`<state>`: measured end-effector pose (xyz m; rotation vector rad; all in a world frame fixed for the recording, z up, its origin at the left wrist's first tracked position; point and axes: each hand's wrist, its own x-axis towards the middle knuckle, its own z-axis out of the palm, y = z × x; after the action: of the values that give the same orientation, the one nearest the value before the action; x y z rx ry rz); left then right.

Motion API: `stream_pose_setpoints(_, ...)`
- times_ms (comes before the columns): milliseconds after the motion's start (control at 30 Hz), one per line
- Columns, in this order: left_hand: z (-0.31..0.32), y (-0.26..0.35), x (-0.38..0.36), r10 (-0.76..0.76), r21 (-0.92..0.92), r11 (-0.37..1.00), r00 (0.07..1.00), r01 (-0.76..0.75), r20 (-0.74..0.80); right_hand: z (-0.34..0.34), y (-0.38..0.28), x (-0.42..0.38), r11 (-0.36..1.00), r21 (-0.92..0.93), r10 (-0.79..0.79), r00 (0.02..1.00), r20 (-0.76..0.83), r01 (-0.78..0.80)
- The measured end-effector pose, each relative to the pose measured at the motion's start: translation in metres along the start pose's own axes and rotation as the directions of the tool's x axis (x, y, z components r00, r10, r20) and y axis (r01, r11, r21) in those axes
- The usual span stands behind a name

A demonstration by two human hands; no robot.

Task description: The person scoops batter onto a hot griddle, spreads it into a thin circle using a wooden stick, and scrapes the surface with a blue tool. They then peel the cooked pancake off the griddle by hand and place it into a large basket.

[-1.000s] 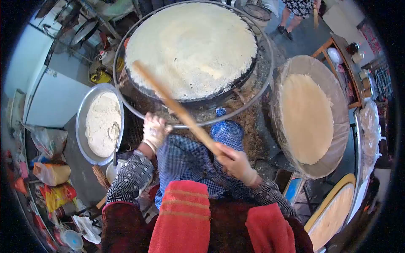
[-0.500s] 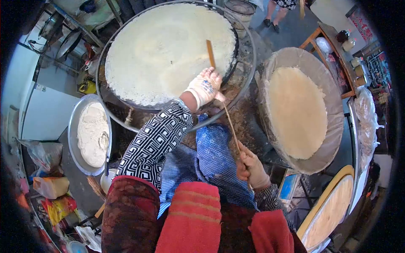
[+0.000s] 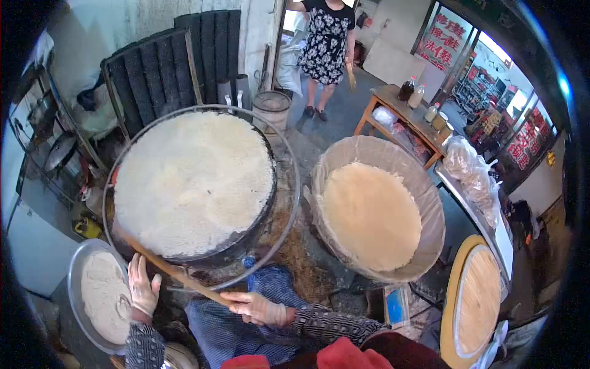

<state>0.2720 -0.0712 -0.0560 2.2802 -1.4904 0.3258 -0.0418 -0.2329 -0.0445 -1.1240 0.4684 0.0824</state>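
Note:
My right hand (image 3: pixel 258 309), in a thin clear glove, is closed round the near end of a long flat wooden stick (image 3: pixel 178 275). The stick slants up and left to the near-left edge of a big round griddle, its far end in slight blur. A pale, thin sheet of batter (image 3: pixel 193 184) covers the griddle top. My left hand (image 3: pixel 143 288), also gloved, is open with fingers stretched out and thumb apart. It hovers beside the right rim of a metal basin (image 3: pixel 75 280) of thick pale batter (image 3: pixel 101 295), left of the stick.
A metal ring (image 3: pixel 297 184) surrounds the griddle. Right of it, a plastic-lined round basket (image 3: pixel 430 227) holds a tan flatbread stack (image 3: pixel 372 215). A round board (image 3: pixel 479 301) stands at lower right. A person (image 3: pixel 326 43) stands behind, near a wooden table (image 3: pixel 393 95) with bottles.
My left hand has come off the stick and moved left towards the basin. The stick has swung to the griddle's near-left edge, still in my right hand. The view has tilted up.

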Motion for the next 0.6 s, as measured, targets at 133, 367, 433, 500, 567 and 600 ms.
stream_pose_setpoints(133, 0.014, -0.034, -0.043, 0.077, 0.186, 0.976, 0.977, -0.114, 0.199, -0.011, 0.004, 0.004, 0.989, 0.149, 0.028, 0.967, -0.255, 0.011)
stream_pose_setpoints(367, 0.043, -0.006, -0.040, -0.009, 0.283, 0.955, 0.946, -0.088, 0.325, 0.032, -0.030, 0.007, 0.978, -0.146, 0.124, 0.978, -0.167, -0.149)
stream_pose_setpoints(433, 0.038, 0.026, -0.040, -0.030, 0.296, 0.953, 0.953, -0.063, 0.301, 0.022, -0.026, -0.013, 0.997, -0.074, -0.047, 0.967, -0.252, 0.029)
stream_pose_setpoints(500, 0.036, 0.066, -0.039, -0.080, 0.230, 0.973, 0.958, 0.015, 0.275, 0.001, -0.010, -0.035, 0.952, -0.133, -0.304, 0.898, -0.319, 0.275)
stream_pose_setpoints(567, 0.054, 0.111, -0.041, -0.116, 0.178, 0.981, 0.977, 0.083, 0.180, -0.018, 0.008, -0.053, 0.975, -0.163, -0.202, 0.903, -0.379, 0.149)
stream_pose_setpoints(600, 0.063, 0.138, -0.038, -0.154, 0.136, 0.982, 0.975, 0.132, 0.158, -0.024, 0.018, -0.057, 0.982, -0.185, -0.105, 0.887, -0.451, 0.022)
